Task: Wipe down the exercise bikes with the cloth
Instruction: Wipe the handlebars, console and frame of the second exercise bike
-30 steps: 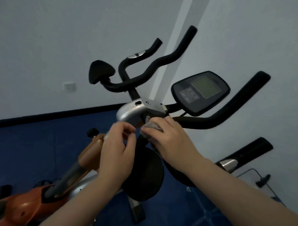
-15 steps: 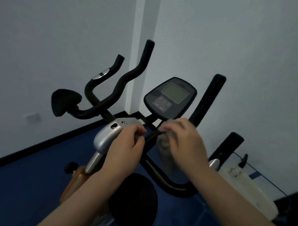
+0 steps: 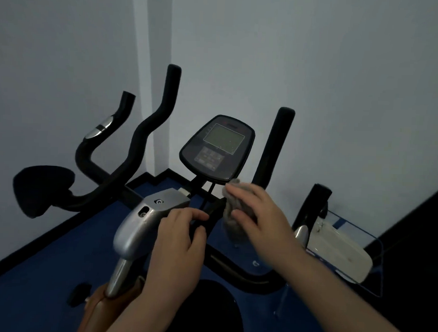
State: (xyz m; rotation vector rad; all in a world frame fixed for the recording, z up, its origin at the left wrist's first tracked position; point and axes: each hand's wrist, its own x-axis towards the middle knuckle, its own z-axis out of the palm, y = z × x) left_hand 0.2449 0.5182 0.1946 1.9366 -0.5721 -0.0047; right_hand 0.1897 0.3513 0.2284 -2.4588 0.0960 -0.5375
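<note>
Right hand (image 3: 261, 217) clutches the crumpled grey cloth (image 3: 232, 216) just below the exercise bike's oval black console (image 3: 217, 147). Left hand (image 3: 178, 241) curls round the black handlebar stem (image 3: 212, 210) beside the silver metal housing (image 3: 146, 218), left of the console.

Your right hand (image 3: 258, 217) covers most of the grey cloth (image 3: 232, 223) — you see only a bunched strip of it at the fingers (image 3: 239, 191). Your left hand (image 3: 180, 241) hides the black bar it grips. The console (image 3: 217, 147) buttons are too small and dim to read. The dark saddle (image 3: 205, 312) and both forearms run off the bottom edge. The white thing (image 3: 334, 249) at the right is blurred — you cannot tell what it is.
</note>
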